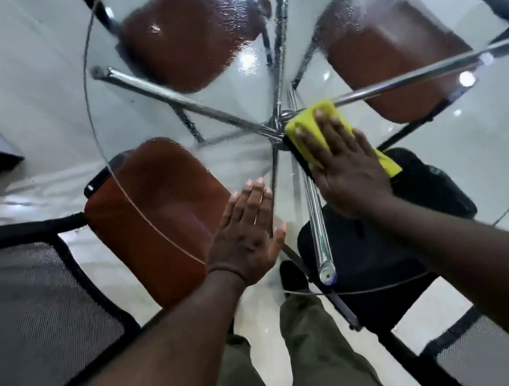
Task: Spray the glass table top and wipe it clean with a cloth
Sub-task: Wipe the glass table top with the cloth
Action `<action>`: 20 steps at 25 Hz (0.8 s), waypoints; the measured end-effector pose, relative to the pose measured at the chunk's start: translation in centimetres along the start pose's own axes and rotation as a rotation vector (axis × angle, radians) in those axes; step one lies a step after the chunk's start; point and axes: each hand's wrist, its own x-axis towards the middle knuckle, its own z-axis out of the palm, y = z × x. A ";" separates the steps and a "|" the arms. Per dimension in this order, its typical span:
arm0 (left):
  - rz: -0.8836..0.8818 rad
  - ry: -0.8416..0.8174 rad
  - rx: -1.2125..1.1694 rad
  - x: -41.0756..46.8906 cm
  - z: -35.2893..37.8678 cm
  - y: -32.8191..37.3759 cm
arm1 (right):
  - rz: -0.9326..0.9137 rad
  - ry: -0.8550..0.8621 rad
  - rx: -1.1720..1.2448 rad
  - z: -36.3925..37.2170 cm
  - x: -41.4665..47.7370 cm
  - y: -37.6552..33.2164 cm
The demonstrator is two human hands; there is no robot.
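- A round glass worktop (236, 159) is seen from above; its far half is covered with a beaded wet film.
- Three brown-seated chairs (153, 219) and one black chair (382, 240) are seen through the glass.
- Chrome legs (186, 101) are spread from a central hub beneath the glass.
- The left hand (249, 235) is laid flat on the near glass, fingers straight, nothing held.
- The right hand (347, 167) is pressed flat, fingers straight, on the cloth.
- The yellow cloth (311, 117) is spread on the glass near the centre, beside the hub.
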 end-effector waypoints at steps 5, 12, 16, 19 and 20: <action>-0.011 0.067 -0.032 -0.3 0.6 -0.2 | -0.291 -0.002 -0.074 -2.4 4.9 5.2; 0.086 0.363 -0.146 -1.5 -1.2 0.1 | -0.571 -0.099 -0.151 -0.5 3.7 -3.1; -0.359 0.503 -0.249 -6.0 -3.1 1.1 | -0.777 -0.032 -0.271 -1.9 6.7 -1.9; -1.167 0.605 -0.753 -7.9 -2.3 1.8 | -0.353 0.043 -0.130 -0.2 8.4 -9.0; -1.356 0.651 -1.063 -7.8 -2.0 1.7 | -0.312 0.033 -0.064 0.5 8.2 -12.0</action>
